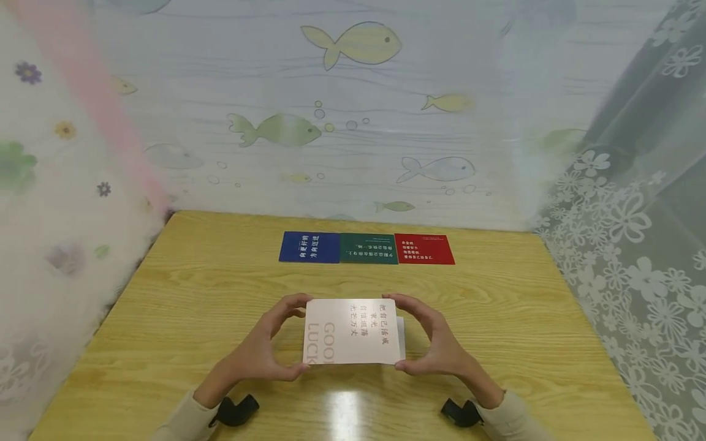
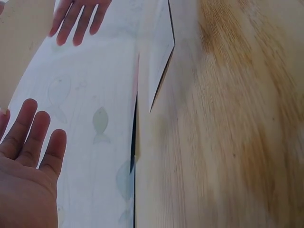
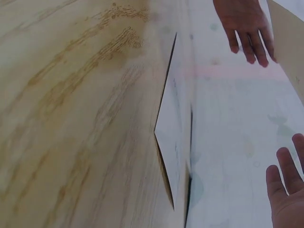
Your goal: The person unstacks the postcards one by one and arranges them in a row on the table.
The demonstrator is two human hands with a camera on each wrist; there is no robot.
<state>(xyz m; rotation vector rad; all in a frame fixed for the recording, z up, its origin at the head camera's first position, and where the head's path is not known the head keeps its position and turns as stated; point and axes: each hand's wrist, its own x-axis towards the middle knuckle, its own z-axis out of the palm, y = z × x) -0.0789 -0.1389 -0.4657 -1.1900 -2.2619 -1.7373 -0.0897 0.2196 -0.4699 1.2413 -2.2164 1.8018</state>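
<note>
Both hands hold a pale pink card with Chinese lettering and GOOD LUCK printed on it, raised over the table. My left hand pinches its left end, thumb at the near corner and index finger at the far corner. At the right end, my right hand grips it the same way. The other fingers of each hand are extended in the wrist views, where the held card's underside shows as beige. A white card lies lower, mostly hidden under the pink one in the head view.
Toward the back of the wood-grain table, a blue card, a green card and a red card lie side by side in a row. Behind them stands a fish-patterned wall covering. A lace curtain borders the right side.
</note>
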